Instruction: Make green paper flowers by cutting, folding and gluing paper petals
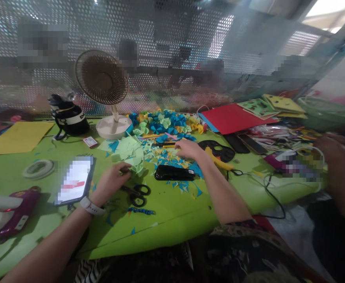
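Note:
My left hand (112, 181), with a white watch on the wrist, rests beside a heap of light green paper pieces (128, 149). Its fingers are bent together at the heap's edge; whatever they hold is hidden. Black-handled scissors (142, 190) lie just right of that hand. My right hand (187, 149) reaches over blue, green and yellow paper scraps (163, 157). Its fingers close down by a thin yellow and black object (168, 144), and I cannot make out what is in them. A black stapler (175, 173) lies between the hands.
Folded paper flowers (166, 122) are piled behind the scraps, beside a fan (113, 125). A phone (74, 179), a tape roll (39, 168) and a purple power strip (15, 212) lie left. Red paper (234, 118) lies right, with cables and another person's arm (337, 169).

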The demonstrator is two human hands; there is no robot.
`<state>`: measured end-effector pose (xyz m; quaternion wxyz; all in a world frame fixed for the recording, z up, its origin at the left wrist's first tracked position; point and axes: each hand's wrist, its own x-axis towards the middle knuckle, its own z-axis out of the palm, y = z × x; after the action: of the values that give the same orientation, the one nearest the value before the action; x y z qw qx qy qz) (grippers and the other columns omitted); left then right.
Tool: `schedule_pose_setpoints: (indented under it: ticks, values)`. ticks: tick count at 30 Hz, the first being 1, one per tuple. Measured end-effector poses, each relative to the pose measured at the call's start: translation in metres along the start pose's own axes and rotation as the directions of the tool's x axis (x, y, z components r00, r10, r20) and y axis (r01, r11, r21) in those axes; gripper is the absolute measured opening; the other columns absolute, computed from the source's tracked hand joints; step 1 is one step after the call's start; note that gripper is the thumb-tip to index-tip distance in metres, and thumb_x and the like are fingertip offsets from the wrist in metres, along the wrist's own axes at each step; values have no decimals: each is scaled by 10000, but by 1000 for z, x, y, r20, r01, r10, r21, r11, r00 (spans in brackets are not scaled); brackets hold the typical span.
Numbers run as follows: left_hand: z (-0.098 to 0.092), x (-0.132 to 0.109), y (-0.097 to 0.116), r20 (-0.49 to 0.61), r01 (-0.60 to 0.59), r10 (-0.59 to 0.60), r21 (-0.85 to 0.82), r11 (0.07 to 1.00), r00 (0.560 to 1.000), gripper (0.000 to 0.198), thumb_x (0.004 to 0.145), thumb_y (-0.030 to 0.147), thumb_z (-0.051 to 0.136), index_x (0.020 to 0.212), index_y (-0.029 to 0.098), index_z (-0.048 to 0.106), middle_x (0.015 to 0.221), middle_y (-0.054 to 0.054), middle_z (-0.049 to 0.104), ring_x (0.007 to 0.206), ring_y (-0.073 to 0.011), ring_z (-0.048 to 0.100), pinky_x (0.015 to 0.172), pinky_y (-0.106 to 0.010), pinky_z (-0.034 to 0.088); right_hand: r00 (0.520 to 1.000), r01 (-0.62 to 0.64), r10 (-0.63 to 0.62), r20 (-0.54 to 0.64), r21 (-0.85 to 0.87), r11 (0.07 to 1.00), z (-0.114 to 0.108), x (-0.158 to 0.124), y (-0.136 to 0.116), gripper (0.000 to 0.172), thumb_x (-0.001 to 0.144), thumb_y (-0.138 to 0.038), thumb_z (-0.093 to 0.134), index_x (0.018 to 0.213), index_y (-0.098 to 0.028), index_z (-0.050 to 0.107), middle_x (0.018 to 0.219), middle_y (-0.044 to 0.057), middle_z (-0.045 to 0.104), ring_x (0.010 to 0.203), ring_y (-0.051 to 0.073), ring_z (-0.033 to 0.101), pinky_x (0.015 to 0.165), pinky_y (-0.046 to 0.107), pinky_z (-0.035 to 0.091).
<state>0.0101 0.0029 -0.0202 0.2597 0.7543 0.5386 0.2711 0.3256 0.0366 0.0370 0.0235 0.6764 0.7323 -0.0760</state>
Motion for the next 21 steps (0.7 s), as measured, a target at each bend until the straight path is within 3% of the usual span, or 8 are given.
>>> schedule_pose_setpoints:
  ticks: [8,13,17,21]
  values:
    - [-10,-4,12,111,1,7,-70,998,994,408,738,446,643,1052,189,691,871,-58,742,646,-206,654,590,-296,489,996,85,-84,-26,30,996,-1,-1,-6,214,857,-268,596,1041,-183,667,1157,96,686,1030,248,631,708,271,446]
    - [-24,4,13,36,18,-14,-112,994,999,415,783,480,596,1045,174,697,913,-77,731,706,-204,658,616,-288,493,985,162,-153,-84,114,980,-5,-8,-18,165,880,-290,576,959,-190,682,1073,89,713,924,230,653,671,288,442]
    - [-31,28,16,-26,-38,39,31,999,999,318,788,409,579,965,182,715,879,-73,737,767,-225,660,680,-308,485,967,243,-220,-130,206,948,-4,-9,-23,193,881,-306,595,1007,-183,673,1026,92,721,890,221,658,695,302,451]
    - [-20,65,21,-2,-39,41,257,966,999,288,807,339,562,968,161,720,952,-117,726,839,-260,657,739,-341,472,952,293,-258,-166,243,925,-15,-19,-28,189,889,-321,588,972,-177,677,966,86,725,853,213,653,703,303,448]
